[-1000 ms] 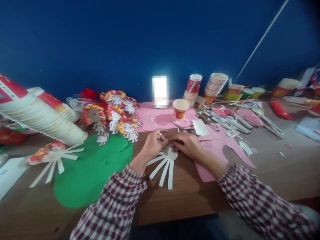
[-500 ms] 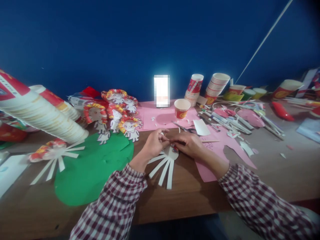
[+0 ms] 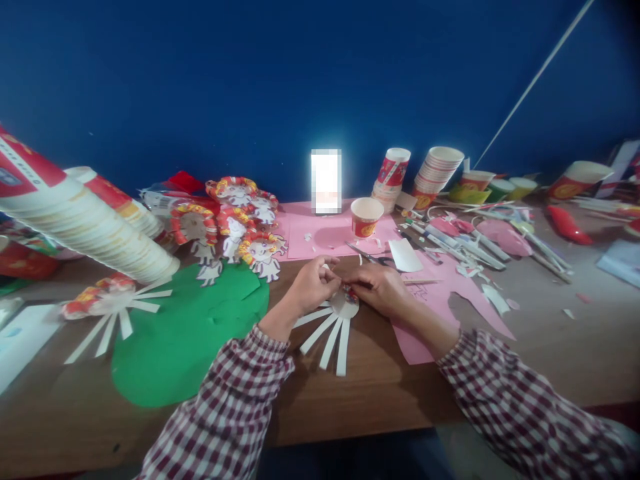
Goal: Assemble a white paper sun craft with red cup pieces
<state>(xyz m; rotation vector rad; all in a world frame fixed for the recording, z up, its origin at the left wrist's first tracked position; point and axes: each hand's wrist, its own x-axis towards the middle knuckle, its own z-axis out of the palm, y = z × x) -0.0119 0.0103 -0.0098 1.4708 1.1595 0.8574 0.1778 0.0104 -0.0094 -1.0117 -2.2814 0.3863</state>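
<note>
Fingers of the left hand (image 3: 314, 283) and right hand (image 3: 380, 287) are pinching together at the far edge of a cut paper cup (image 3: 345, 308), whose white strips are fanning out toward the wearer. Just beyond the fingers, scissors (image 3: 375, 259) are lying near a pink sheet (image 3: 320, 239) that is carrying an upright red-and-white cup (image 3: 367, 219). Left of them, a green paper shape (image 3: 185, 340) is spreading over the brown surface (image 3: 320, 413), with ringed paper figures (image 3: 260, 257) resting at its far edge. Farther right, markers (image 3: 465, 245) are lying scattered.
</note>
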